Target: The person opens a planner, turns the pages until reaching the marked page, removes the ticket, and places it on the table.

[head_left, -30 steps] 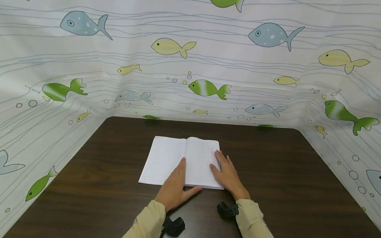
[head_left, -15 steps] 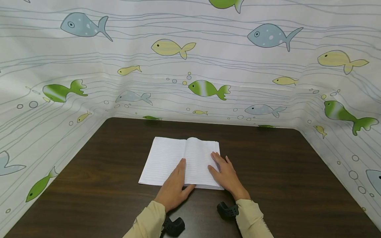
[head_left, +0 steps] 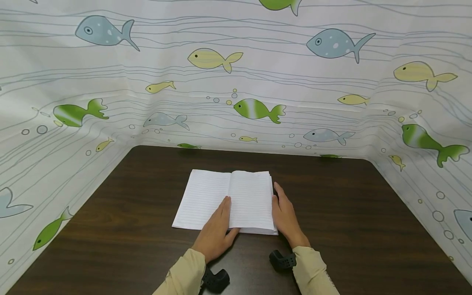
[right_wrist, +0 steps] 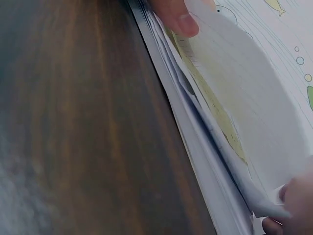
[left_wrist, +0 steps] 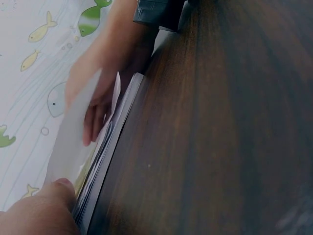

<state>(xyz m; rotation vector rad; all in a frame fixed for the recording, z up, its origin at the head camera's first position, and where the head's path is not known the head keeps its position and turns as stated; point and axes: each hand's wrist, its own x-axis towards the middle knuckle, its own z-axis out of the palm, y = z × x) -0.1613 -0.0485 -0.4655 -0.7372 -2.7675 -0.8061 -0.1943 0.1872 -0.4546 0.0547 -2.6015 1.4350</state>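
Note:
A lined notebook (head_left: pixel 206 192) lies spread wide on the dark table. My left hand (head_left: pixel 215 233) rests along its centre fold with straight fingers, the thumb at the near edge. Over at the right edge, my right hand (head_left: pixel 287 215) holds the side of the right-hand page (head_left: pixel 250 198), its fingers partly hidden under the sheet. Seen from the right wrist, that raised sheet (right_wrist: pixel 249 93) stands off the stack, with a yellowish strip (right_wrist: pixel 217 112) beneath it. The left wrist view has the right hand's fingers (left_wrist: pixel 93 127) between the lifted sheet and the pages below.
Brown wood-grain table (head_left: pixel 110 229) surrounds the notebook. White cloth printed with fish (head_left: pixel 258 108) encloses its back and sides. Black wrist devices (head_left: pixel 217 280) sit below both cuffs.
My right hand has slid off the top of the right page to its outer edge, and that side of the page has risen. The left thumb has drawn in against the notebook's near edge.

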